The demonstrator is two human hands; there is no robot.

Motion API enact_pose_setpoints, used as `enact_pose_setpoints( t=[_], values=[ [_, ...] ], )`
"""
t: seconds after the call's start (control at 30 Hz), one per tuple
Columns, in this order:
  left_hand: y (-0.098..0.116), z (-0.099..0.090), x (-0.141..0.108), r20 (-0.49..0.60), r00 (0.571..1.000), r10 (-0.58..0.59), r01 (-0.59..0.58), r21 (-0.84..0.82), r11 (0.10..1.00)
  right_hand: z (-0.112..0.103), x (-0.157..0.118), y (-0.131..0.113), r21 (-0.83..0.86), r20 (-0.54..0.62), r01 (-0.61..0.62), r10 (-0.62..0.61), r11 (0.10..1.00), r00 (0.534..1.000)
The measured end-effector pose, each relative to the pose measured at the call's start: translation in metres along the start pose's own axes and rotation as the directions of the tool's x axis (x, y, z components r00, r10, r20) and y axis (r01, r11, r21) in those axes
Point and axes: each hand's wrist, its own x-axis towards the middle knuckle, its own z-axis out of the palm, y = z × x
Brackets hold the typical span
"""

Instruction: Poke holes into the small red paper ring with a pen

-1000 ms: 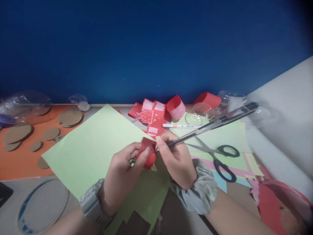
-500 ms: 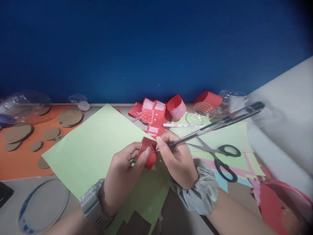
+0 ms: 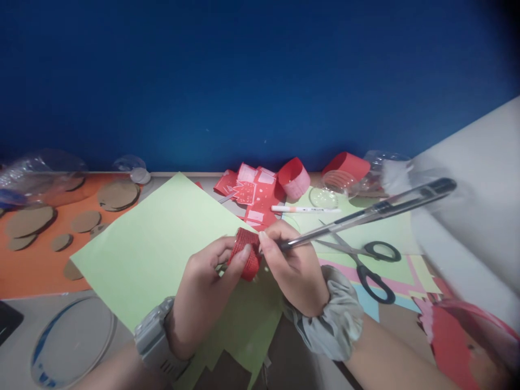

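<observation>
My left hand point(image 3: 215, 271) grips a small red ribbed roll point(image 3: 246, 262) between thumb and fingers. From the right, my right hand point(image 3: 294, 265) pinches a clear-barrelled pen point(image 3: 357, 219), its tip against the roll's right side and its back end pointing up to the right. Thumb and fingers hide part of the tip. Both hands are above a large light green sheet point(image 3: 162, 222). Black-handled scissors point(image 3: 361, 254) lie partly open just right of my right hand.
Red and pink paper pieces point(image 3: 260, 189) and a white marker point(image 3: 304, 209) lie behind the hands. Cardboard discs point(image 3: 30, 221) rest on an orange sheet point(image 3: 16, 273) at left. Clear plastic pieces point(image 3: 341, 183) stand near the blue wall point(image 3: 260, 81). A round clear lid point(image 3: 73, 341) lies front left.
The pen's back end has swung slightly down and to the right. My left hand and the red roll stay almost in place.
</observation>
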Motion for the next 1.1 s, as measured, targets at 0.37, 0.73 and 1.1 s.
enact_pose_setpoints(
  t=[0.37,0.73,1.1],
  values=[
    [0.0,-0.0006,0.0006,-0.012,0.999,0.031,-0.03,0.042,0.999,0.0004,0.0011,-0.0009,-0.079,0.021,0.063,-0.061,0.995,0.998],
    [0.0016,-0.0011,0.0011,-0.012,0.999,0.031,-0.031,0.033,0.999,0.0001,0.0005,-0.0011,-0.095,0.059,0.109,-0.104,0.989,0.993],
    [0.0001,-0.0002,0.0015,-0.011,0.999,0.046,-0.046,0.043,0.998,0.0003,0.0007,-0.0011,-0.099,0.065,0.121,-0.115,0.988,0.991]
  ],
)
